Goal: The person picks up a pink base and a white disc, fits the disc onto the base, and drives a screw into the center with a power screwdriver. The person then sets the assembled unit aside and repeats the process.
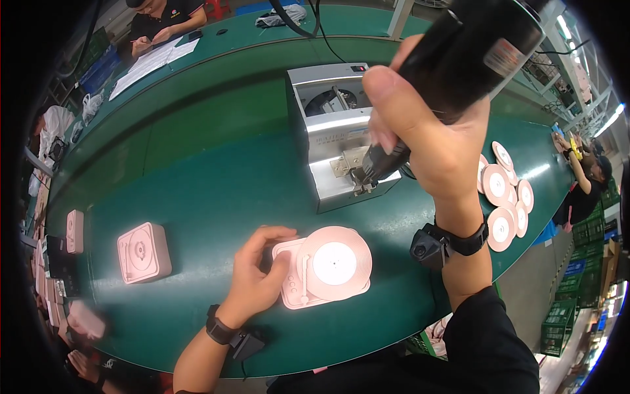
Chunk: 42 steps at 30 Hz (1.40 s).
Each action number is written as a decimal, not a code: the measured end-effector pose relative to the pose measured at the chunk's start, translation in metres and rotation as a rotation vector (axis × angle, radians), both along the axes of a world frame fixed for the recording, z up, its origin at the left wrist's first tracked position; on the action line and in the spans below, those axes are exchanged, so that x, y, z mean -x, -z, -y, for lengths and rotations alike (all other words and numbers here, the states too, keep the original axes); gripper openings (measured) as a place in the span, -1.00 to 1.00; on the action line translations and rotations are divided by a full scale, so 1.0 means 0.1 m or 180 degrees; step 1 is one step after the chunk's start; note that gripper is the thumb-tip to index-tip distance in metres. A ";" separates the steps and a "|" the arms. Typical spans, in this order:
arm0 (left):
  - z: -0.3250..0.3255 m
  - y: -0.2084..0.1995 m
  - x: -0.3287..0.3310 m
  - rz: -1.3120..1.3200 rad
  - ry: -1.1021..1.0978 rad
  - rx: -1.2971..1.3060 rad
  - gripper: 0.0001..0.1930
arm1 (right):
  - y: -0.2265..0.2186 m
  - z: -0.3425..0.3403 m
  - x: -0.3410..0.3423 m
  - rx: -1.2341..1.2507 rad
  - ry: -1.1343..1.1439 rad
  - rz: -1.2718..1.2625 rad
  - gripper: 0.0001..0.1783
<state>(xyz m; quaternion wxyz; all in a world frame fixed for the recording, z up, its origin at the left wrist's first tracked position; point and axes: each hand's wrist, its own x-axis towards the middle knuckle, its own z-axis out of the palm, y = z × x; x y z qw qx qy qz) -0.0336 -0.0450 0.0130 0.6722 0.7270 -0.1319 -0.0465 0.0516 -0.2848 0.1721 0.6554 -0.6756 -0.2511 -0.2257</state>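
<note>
My left hand [257,276] grips the left side of a pink toy record player [293,294], which lies face up on the green table. A pink disc with a white centre [336,262] covers much of its top, beside the small tone arm. Raised at the upper right, my right hand [438,148] is wrapped round a thick black electric screwdriver [469,52]. The screwdriver's lower end points down at the front outlet of a silver screw feeder [338,131]; its very tip is hard to make out there.
Several pink discs [500,228] lie loosely at the right. Leftward stand another pink record player [140,255] and a pink case [75,231]. A co-worker's hand [81,362] is near a blurred pink piece [86,319]. Other people sit across the far bench [249,31] and at the right.
</note>
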 end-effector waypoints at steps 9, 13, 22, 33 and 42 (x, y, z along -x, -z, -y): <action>0.06 -0.05 -0.01 0.0872 -0.0086 -0.0577 -0.70 | -0.10 -0.01 0.17 -0.0006 -0.0442 -0.0207 -0.69; 0.02 -0.04 0.00 0.0839 -0.0140 -0.0494 -0.67 | -0.11 -0.10 0.40 0.0059 -0.0534 -0.0323 -0.65; -0.02 0.02 0.02 0.1021 -0.0060 -0.0458 -0.62 | 0.02 -0.26 0.72 -0.0424 -0.1663 -0.0348 -0.60; -0.01 0.03 -0.01 0.1014 -0.0029 -0.0453 -0.62 | 0.09 -0.30 0.71 -0.0360 -0.1343 -0.0342 -0.55; 0.00 0.03 0.00 0.0962 -0.0008 -0.0411 -0.62 | 0.04 -0.25 0.71 -0.0368 -0.1276 -0.0322 -0.52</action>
